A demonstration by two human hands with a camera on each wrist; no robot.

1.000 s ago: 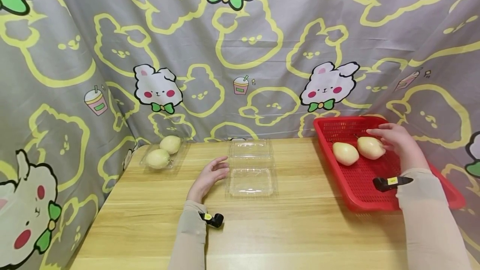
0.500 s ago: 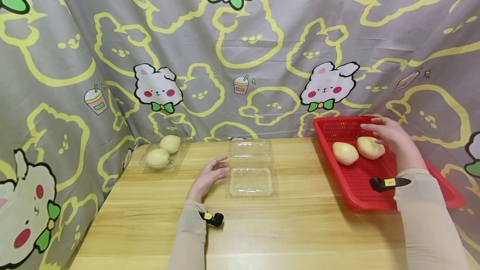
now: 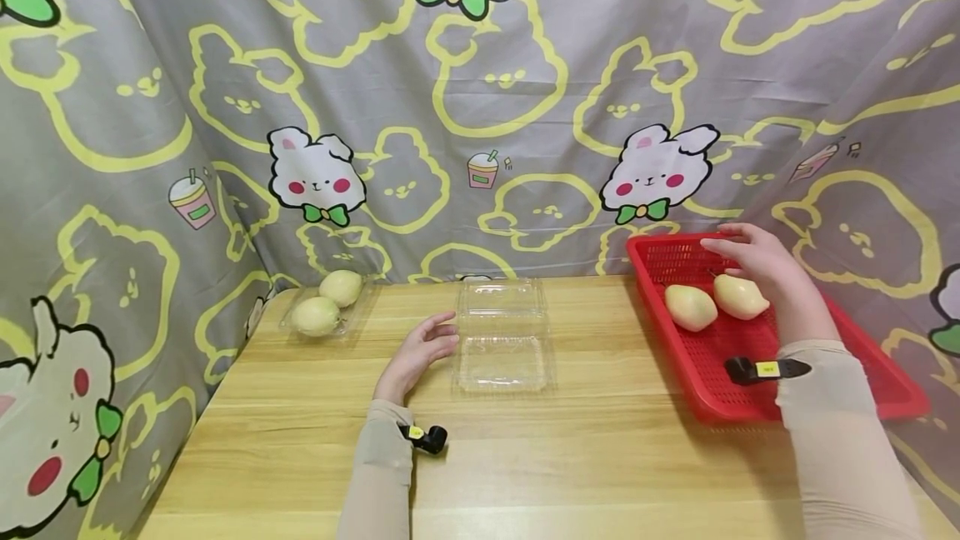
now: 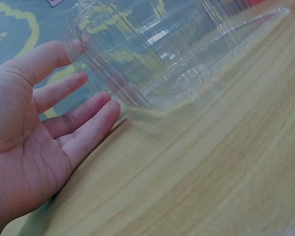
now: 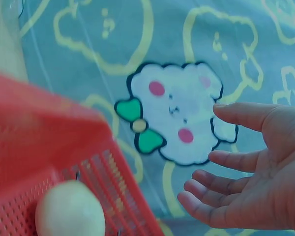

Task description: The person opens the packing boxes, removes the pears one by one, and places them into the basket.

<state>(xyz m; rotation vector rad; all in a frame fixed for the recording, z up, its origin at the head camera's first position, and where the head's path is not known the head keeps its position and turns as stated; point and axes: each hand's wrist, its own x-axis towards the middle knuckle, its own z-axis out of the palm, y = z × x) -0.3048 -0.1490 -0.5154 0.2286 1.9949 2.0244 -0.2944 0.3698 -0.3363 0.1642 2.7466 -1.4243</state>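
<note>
In the head view, the left hand (image 3: pixel 412 361) rests beside an unfolded clear plastic box (image 3: pixel 502 362), fingers relaxed and holding nothing. In the left wrist view the fingertips of that hand (image 4: pixel 54 118) are at the edge of the clear box (image 4: pixel 157 54). The right hand (image 3: pixel 767 265) hovers over the back of a red basket (image 3: pixel 720 408), fingers spread and nothing in them. Two pale yellow pears lie in the basket, one (image 3: pixel 691 307) to the left and one (image 3: pixel 739 297) just under the hand. The right wrist view shows the hand (image 5: pixel 255 167) apart from a pear (image 5: pixel 70 211).
A second clear box holding two pears (image 3: pixel 316 317) stands at the table's back left. Behind the wooden table (image 3: pixel 570 457) hangs a grey curtain (image 3: pixel 510 65) with cartoon figures, which also closes in both sides.
The right hand has moved left and slightly toward the back above the basket, uncovering more of the right pear. The left hand stays where it was.
</note>
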